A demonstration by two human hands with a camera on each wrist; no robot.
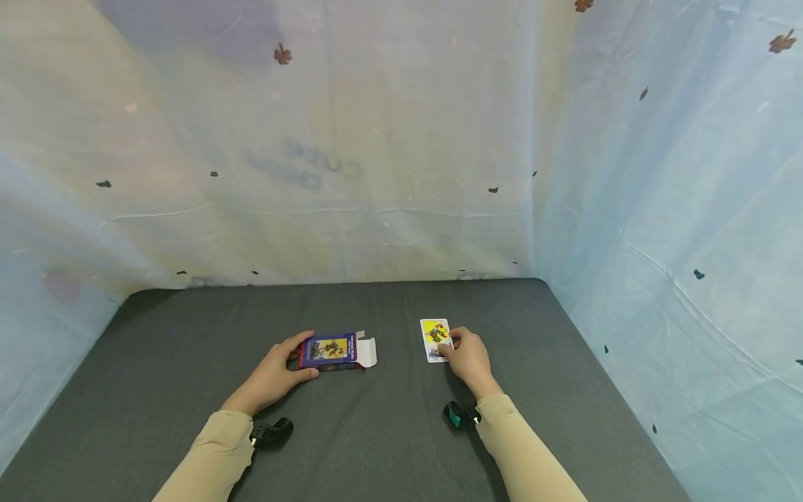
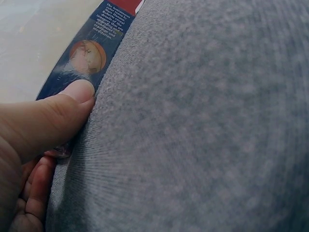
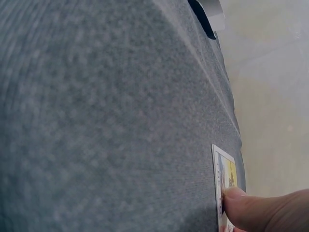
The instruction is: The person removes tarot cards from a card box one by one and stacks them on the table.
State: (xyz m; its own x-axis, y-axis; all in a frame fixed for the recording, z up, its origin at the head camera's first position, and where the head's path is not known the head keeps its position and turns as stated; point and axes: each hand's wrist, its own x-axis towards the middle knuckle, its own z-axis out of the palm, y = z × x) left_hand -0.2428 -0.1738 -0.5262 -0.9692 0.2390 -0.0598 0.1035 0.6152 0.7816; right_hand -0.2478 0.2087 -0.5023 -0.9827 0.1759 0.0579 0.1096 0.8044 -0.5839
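Observation:
My left hand [image 1: 274,374] grips the near-left end of a blue and red tarot card box [image 1: 329,350], which lies flat with its white end flap raised open toward the right. In the left wrist view the thumb presses the box's printed side panel [image 2: 89,55]; the fingers are partly hidden. To the right, a white-bordered tarot card [image 1: 434,333] with a yellow picture lies face up on the cloth. My right hand [image 1: 470,359] pinches its right edge, thumb on the face. Whether more cards lie beneath it I cannot tell.
Both things rest on a dark grey cloth-covered table [image 1: 389,432]. Pale patterned curtains [image 1: 376,139] hang behind its far edge and along the right side. A black strap [image 1: 272,432] sits at the left wrist and another strap [image 1: 461,414] at the right.

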